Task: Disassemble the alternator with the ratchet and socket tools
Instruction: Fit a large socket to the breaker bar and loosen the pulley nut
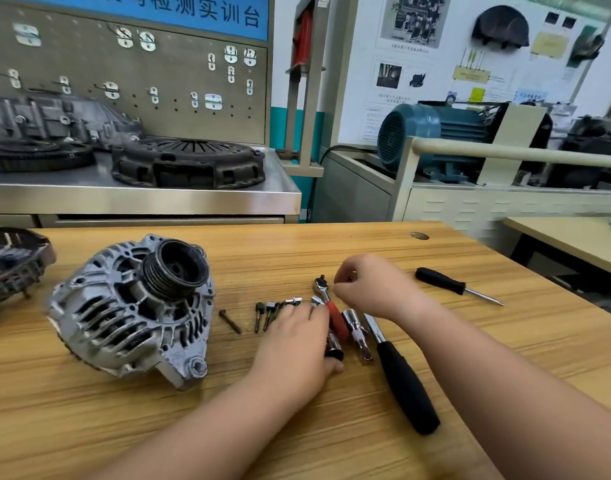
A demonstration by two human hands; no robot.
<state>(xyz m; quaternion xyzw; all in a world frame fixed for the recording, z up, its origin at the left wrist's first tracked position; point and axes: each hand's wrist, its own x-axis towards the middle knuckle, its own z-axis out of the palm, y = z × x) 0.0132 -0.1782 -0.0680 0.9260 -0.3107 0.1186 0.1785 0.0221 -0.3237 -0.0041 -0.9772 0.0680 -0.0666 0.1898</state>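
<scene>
A light wooden table with striped grain (pixel 280 251) fills the lower half of the frame. At its left-centre lies the grey cast-metal alternator (pixel 131 306), tilted, with its black grooved pulley (pixel 174 268) facing up and towards the upper right. At the far left edge, well apart from it, sits a black plastic end cover (pixel 13 261), partly cut off by the frame.

The left hand (pixel 297 337) lies palm down in the lower centre, its fingers and thumb wrapped round the lower end of the red-handled chrome ratchet (pixel 335 315). The ratchet head points up the frame. The right hand (pixel 366 285) is just beside that head with its fingers curled in; I cannot tell whether they pinch anything.

Right of the ratchet lies a long driver with a black handle and chrome shaft (pixel 406 386). Between the two is a chrome socket on a short extension (pixel 356 327). Further right lies a small black-handled screwdriver (pixel 442 280).

Between the alternator and the left hand are a dark long bolt (pixel 229 321), a row of short dark bolts (pixel 266 315) and a small chrome socket (pixel 293 300).
</scene>
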